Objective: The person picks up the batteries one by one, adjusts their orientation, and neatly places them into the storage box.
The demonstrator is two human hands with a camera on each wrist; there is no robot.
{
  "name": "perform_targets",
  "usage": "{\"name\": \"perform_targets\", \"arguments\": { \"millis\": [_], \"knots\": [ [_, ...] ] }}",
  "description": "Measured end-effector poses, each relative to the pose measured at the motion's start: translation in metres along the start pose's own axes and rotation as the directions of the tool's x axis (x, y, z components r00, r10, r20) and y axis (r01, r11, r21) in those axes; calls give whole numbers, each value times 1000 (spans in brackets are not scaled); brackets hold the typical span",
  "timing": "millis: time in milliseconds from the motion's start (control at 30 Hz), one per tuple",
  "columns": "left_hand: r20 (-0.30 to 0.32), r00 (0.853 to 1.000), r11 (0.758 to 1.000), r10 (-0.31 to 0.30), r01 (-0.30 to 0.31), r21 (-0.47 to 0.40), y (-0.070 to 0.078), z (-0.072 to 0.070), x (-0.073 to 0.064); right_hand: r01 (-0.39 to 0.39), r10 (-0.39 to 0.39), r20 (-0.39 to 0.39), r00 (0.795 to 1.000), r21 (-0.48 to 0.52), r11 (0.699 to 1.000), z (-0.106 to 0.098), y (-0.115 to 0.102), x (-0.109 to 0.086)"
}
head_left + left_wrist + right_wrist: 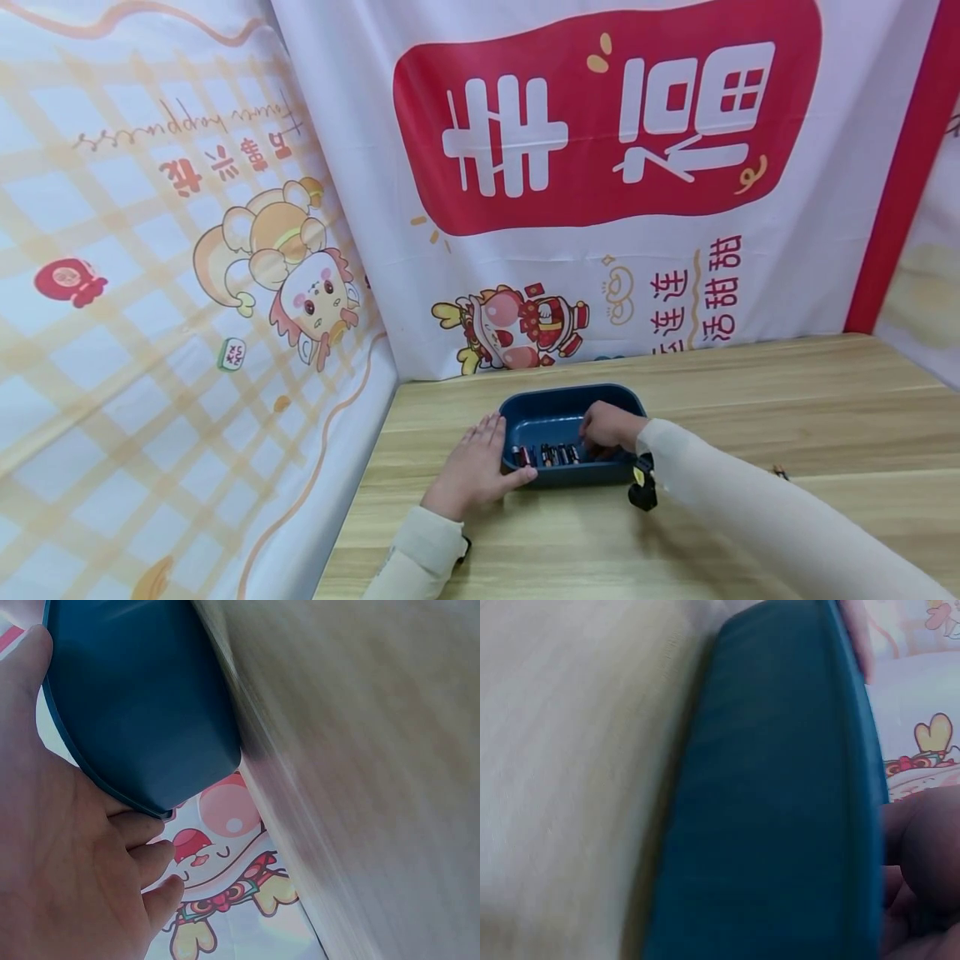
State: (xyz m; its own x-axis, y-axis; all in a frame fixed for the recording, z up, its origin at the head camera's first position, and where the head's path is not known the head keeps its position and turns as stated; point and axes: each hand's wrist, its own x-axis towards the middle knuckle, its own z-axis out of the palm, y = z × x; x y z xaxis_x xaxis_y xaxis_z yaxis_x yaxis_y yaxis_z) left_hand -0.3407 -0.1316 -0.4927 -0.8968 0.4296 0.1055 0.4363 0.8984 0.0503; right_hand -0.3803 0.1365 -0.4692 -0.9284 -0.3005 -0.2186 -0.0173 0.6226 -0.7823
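Observation:
A dark blue, rounded rectangular box (pixel 573 476) stands on the table. Several batteries lie side by side along its near inner wall, among them a red one (pixel 525 456) at the left and dark ones (pixel 560 455) beside it. My left hand (pixel 474 468) rests at the box's left near corner, thumb on the near rim and fingers fairly straight along the left side. In the left wrist view that hand (pixel 82 847) touches the rim. Over the right side, my right hand (pixel 609 427) reaches inside with bent fingers, right of the batteries. Its fingertips are hidden, so any held thing cannot be told.
On the wooden table (pixel 840 417), a small dark and copper-coloured object (pixel 780 472) lies to the right, beside my right forearm. Printed cloth hangs as a back wall (pixel 525 275) behind the box, and another cloth wall (pixel 300 450) borders the table's left side.

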Motion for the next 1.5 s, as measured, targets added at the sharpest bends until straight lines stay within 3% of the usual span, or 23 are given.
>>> {"name": "perform_targets", "arguments": {
  "millis": [167,467,767,1500],
  "knots": [
    [3,1000,1000,-5,5,-6,0,-1,0,-37,36,24,999,50,998,-19,-3,-9],
    [-6,1000,1000,7,-7,-3,1,-2,0,-29,22,57,998,126,992,-50,3,-24],
    [-13,1000,1000,12,-13,-3,4,-3,-2,-16,11,51,999,85,996,-76,7,-41],
    [-15,1000,1000,14,-14,3,2,-2,-6,-55,52,43,998,80,995,-110,38,-81]
  ]
}}
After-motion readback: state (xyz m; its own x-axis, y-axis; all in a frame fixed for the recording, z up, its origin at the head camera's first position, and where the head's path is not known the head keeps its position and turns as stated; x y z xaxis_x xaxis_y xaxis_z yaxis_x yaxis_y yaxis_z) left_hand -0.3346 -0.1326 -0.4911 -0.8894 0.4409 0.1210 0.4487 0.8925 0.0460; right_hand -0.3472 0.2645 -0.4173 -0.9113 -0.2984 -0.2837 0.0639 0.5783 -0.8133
